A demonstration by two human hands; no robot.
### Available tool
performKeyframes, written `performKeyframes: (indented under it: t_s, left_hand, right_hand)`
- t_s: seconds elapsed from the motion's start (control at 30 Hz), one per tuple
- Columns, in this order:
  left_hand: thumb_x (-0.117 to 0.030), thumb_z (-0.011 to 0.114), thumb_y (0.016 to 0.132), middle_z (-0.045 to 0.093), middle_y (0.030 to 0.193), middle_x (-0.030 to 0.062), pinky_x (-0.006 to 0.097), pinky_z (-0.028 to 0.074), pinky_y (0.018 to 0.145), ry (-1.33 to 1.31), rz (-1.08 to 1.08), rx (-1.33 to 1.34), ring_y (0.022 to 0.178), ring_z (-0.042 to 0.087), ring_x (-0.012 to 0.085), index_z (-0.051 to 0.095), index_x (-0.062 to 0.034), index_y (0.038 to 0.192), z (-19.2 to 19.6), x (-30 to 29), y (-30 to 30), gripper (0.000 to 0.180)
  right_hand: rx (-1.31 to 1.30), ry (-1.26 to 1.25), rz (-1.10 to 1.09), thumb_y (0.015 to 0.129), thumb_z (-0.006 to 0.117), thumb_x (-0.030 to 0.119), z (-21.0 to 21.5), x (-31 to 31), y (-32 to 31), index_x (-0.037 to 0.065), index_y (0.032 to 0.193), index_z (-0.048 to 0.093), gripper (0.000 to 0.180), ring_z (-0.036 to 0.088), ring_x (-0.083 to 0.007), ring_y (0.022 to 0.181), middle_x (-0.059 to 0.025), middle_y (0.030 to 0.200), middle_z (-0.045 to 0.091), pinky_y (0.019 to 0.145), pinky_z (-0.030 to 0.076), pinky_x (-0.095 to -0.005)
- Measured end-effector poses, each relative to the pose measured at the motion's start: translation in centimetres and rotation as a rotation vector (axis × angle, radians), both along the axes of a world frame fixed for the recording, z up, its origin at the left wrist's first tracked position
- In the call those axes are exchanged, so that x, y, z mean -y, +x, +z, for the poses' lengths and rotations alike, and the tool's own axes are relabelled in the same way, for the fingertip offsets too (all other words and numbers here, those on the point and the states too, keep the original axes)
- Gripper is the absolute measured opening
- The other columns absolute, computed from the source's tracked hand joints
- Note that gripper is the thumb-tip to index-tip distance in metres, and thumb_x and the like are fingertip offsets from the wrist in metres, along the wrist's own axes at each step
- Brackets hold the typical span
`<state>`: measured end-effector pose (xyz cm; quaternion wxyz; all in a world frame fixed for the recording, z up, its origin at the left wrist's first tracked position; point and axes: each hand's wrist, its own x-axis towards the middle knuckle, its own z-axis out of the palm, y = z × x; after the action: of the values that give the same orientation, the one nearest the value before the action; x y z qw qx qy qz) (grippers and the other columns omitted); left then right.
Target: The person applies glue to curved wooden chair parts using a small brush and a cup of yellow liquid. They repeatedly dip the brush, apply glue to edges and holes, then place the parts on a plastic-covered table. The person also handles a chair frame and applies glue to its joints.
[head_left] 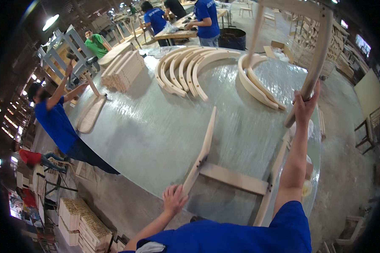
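My left hand (174, 200) rests with spread fingers on the near end of a pale wooden chair leg (202, 155) that lies on the shiny metal-topped table (156, 126). That leg joins a cross rail (234, 179) and a second leg (274, 177), forming a flat frame. My right hand (305, 106) is raised and closed round the leg of another wooden chair frame (316, 59), held up in the air above the table's right side.
Curved wooden rails lie in rows (185, 67) and a pair (257, 86) at the far side. Stacked wood pieces (124, 69) sit far left. A person in blue (55, 118) works at the left edge; others stand behind. Stacked parts (82, 225) stand on the floor.
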<state>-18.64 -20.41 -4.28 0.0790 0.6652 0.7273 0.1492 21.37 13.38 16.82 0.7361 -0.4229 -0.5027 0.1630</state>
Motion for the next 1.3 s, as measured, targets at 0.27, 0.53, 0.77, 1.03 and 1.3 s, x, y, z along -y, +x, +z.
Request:
performKeyframes:
  t_s: [0.27, 0.53, 0.77, 1.03, 1.3]
  left_hand:
    - [-0.046, 0.028, 0.094, 0.031, 0.140, 0.0132, 0.037, 0.028, 0.103, 0.438, 0.228, 1.205, 0.125, 0.034, 0.0251, 0.027, -0.0063, 0.138, 5.9, -9.2, -7.9, 0.059]
    - [-0.023, 0.057, 0.085, 0.054, 0.074, 0.0062, 0.026, 0.042, 0.044, -0.277, 0.079, 0.905, 0.050, 0.050, 0.0115, 0.047, -0.0044, 0.110, 6.4, -2.6, -9.5, 0.033]
    - [-0.024, 0.063, 0.079, 0.052, 0.106, 0.0124, 0.037, 0.045, 0.074, -0.081, -0.044, 0.321, 0.092, 0.052, 0.0246, 0.043, -0.0062, 0.124, 0.2, 2.5, -9.1, 0.052]
    - [-0.023, 0.064, 0.076, 0.031, 0.134, 0.0167, 0.046, 0.029, 0.098, 0.152, -0.005, -0.066, 0.123, 0.027, 0.0358, 0.042, -0.0094, 0.128, 0.7, 2.6, -2.7, 0.058]
    - [-0.016, 0.062, 0.078, 0.049, 0.119, 0.0151, 0.041, 0.035, 0.095, 0.335, -0.609, 0.281, 0.113, 0.043, 0.0308, 0.054, -0.0056, 0.114, 6.5, -5.1, 18.0, 0.039]
  right_hand:
    - [-0.305, -0.380, 0.338, 0.074, 0.056, 0.002, 1.3, 23.1, 0.1, 0.008, 0.132, 0.033, 0.063, 0.052, -0.0145, 0.050, -0.0093, 0.074, 0.055, 0.039, 0.042, -0.0263]
    - [-0.407, -0.820, 0.401, 0.068, 0.058, 0.002, -12.6, 38.6, -6.4, 0.009, 0.133, 0.037, 0.069, 0.054, -0.0147, 0.048, -0.0070, 0.067, 0.054, 0.040, 0.045, -0.0283]
    - [0.919, -0.648, -0.387, 0.071, 0.064, 0.017, -18.9, 45.5, -6.9, 0.012, 0.123, 0.049, 0.054, 0.056, -0.0264, 0.086, -0.0098, 0.091, 0.056, 0.074, 0.047, -0.0400]
    - [0.937, -1.110, -0.404, 0.071, 0.066, 0.028, -20.4, 45.6, -3.4, 0.019, 0.120, 0.047, 0.054, 0.049, -0.0264, 0.102, -0.0056, 0.113, 0.049, 0.084, 0.038, -0.0431]
    - [0.732, -0.839, -0.380, 0.070, 0.067, 0.029, -21.7, 42.5, 4.4, 0.015, 0.114, 0.053, 0.048, 0.054, -0.0262, 0.092, -0.0059, 0.100, 0.056, 0.078, 0.042, -0.0406]
